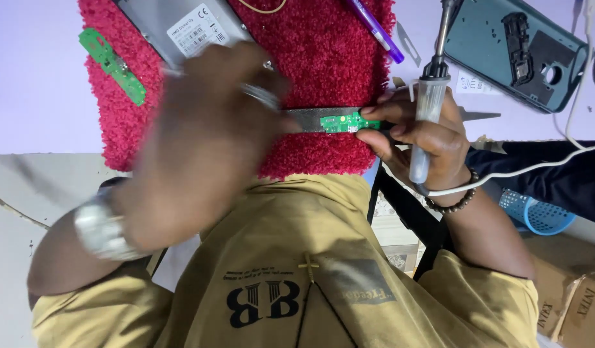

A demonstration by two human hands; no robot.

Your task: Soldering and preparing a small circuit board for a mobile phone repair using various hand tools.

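Observation:
My right hand (426, 138) is closed around a soldering iron (428, 109) with a clear handle. The iron stands upright with its metal shaft pointing away from me. The same hand's fingertips pinch a small green circuit board (341, 122). The board lies on a dark flat metal tool (307, 120) over the red fuzzy mat (323, 58). My left hand (200, 142), wearing a silver watch, is motion-blurred. Its curled fingers meet the near end of that metal tool, with something shiny at the fingertips.
On the mat lie a grey opened phone (181, 26), a long green board (111, 59) and a purple pen (375, 29). A teal phone housing (510, 48) lies at the back right. A white cable (523, 171), a blue basket (536, 214) and cardboard boxes (571, 303) are to the right.

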